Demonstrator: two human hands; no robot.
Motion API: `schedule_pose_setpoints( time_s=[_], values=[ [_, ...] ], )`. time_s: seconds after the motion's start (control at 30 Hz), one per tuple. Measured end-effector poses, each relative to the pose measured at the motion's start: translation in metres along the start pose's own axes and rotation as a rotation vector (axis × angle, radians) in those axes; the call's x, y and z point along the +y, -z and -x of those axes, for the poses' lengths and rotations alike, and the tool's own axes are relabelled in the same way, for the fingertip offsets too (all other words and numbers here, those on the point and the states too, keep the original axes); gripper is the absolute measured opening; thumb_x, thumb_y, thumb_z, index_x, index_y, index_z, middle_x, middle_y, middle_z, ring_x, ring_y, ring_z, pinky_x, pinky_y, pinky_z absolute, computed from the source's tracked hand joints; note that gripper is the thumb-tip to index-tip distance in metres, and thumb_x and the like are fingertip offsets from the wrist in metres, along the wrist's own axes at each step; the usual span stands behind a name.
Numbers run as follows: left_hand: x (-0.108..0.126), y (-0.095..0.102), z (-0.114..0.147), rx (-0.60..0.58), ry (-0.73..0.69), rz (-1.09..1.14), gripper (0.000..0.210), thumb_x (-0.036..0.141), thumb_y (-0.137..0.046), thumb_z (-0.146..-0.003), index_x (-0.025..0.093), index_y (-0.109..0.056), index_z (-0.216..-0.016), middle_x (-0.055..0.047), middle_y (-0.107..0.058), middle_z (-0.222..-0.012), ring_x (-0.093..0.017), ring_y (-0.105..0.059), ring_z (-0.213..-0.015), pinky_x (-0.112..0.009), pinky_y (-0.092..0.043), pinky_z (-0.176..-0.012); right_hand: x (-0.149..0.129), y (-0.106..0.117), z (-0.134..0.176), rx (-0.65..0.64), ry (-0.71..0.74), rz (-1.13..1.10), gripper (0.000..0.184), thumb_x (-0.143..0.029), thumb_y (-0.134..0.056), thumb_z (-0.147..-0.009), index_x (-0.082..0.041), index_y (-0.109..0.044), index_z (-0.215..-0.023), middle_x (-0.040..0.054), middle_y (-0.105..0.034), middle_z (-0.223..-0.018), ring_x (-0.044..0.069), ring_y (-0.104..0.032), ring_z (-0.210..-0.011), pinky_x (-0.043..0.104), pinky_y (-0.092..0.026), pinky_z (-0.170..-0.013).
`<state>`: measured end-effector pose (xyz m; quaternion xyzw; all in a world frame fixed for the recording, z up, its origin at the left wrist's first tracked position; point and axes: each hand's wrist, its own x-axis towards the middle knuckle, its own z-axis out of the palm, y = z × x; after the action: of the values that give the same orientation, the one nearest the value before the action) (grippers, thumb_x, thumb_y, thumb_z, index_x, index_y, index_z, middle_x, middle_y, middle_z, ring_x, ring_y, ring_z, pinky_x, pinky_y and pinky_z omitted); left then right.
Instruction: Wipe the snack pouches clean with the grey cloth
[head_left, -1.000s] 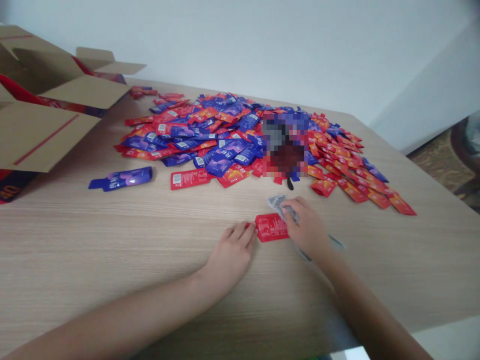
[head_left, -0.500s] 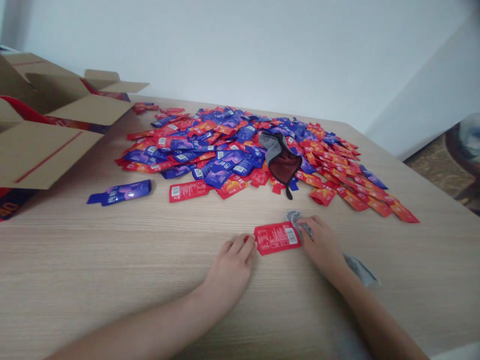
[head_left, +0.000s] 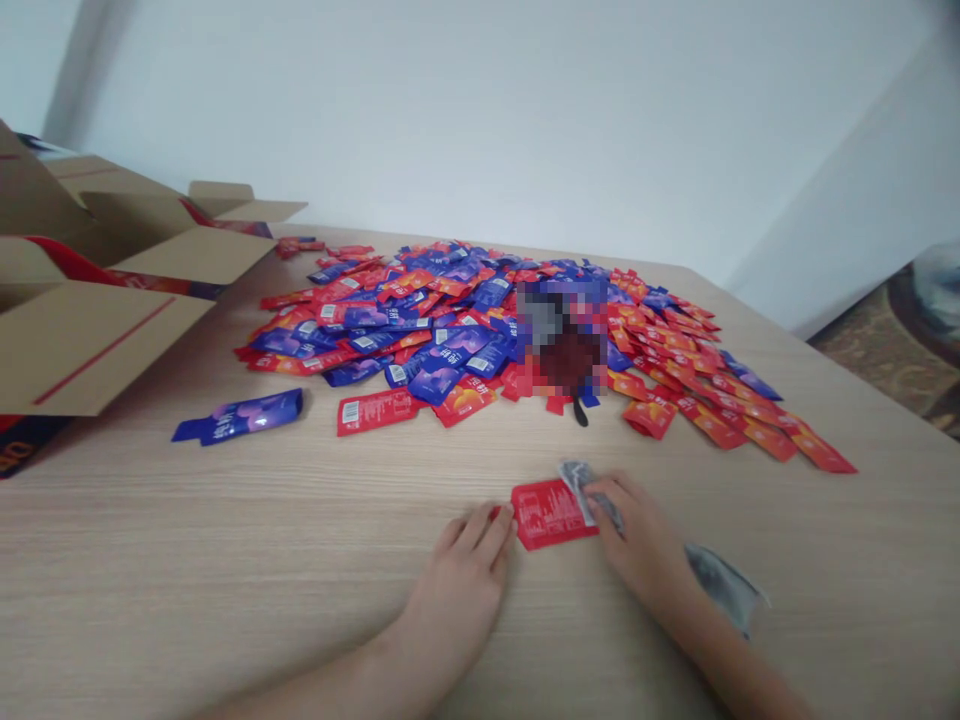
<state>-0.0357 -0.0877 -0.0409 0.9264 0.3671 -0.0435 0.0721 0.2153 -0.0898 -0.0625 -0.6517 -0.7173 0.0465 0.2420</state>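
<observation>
A red pouch (head_left: 551, 517) printed with small text lies flat on the table in front of me. The fingers of my left hand (head_left: 466, 565) are closed on its narrow left end, which they partly cover. Bunched under the fingers of my right hand (head_left: 636, 535) is a grey cloth (head_left: 579, 484), pressed over the pouch's right end, where the barcode is now hidden. Behind my right wrist lies a grey, flat piece of material (head_left: 727, 585), partly covered by the arm.
A large heap of red and blue pouches (head_left: 457, 345) spreads across the back. On it rests a pixelated dark item (head_left: 566, 345). A blue pouch (head_left: 251, 416) and a red pouch (head_left: 379, 411) lie before the heap. Open cardboard boxes (head_left: 112, 340) stand at left.
My right hand has moved the grey cloth leftward onto the pouch's right end, covering the barcode. My left hand keeps its grip. The whole view has shifted slightly downward in frame.
</observation>
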Motion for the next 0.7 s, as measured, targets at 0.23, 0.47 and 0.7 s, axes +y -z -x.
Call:
schedule_pose_setpoints(
  time_s=[0.23, 0.47, 0.7],
  values=[
    [0.002, 0.003, -0.003, -0.02, 0.027, 0.018, 0.045, 0.021, -0.038, -0.099, 0.011, -0.049, -0.142, -0.012, -0.044, -0.151, -0.028, -0.043, -0.137, -0.042, -0.041, -0.11, -0.017, 0.002, 0.003, 0.069, 0.086, -0.069, 0.019, -0.018, -0.048, -0.089, -0.023, -0.064, -0.099, 0.0072, -0.063, -0.101, 0.023, -0.059, -0.095, 0.039, -0.047, -0.086],
    [0.0, -0.003, -0.001, 0.004, 0.026, 0.005, 0.046, 0.016, -0.042, -0.096, 0.015, -0.052, -0.14, -0.011, -0.048, -0.149, -0.027, -0.042, -0.138, -0.041, -0.039, -0.111, -0.047, -0.011, 0.012, -0.146, 0.246, -0.095, 0.03, -0.008, -0.046, -0.085, -0.026, -0.067, -0.096, 0.0037, -0.065, -0.1, 0.022, -0.057, -0.096, 0.039, -0.047, -0.085],
    [-0.006, 0.013, -0.008, 0.063, 0.053, 0.213, 0.038, 0.019, -0.054, -0.087, 0.017, -0.063, -0.124, -0.01, -0.061, -0.131, -0.027, -0.052, -0.121, -0.041, -0.042, -0.107, 0.027, 0.018, 0.005, 0.104, 0.008, 0.006, 0.022, -0.026, -0.047, -0.092, -0.026, -0.069, -0.096, 0.0077, -0.067, -0.104, 0.024, -0.061, -0.097, 0.041, -0.049, -0.087]
  ],
)
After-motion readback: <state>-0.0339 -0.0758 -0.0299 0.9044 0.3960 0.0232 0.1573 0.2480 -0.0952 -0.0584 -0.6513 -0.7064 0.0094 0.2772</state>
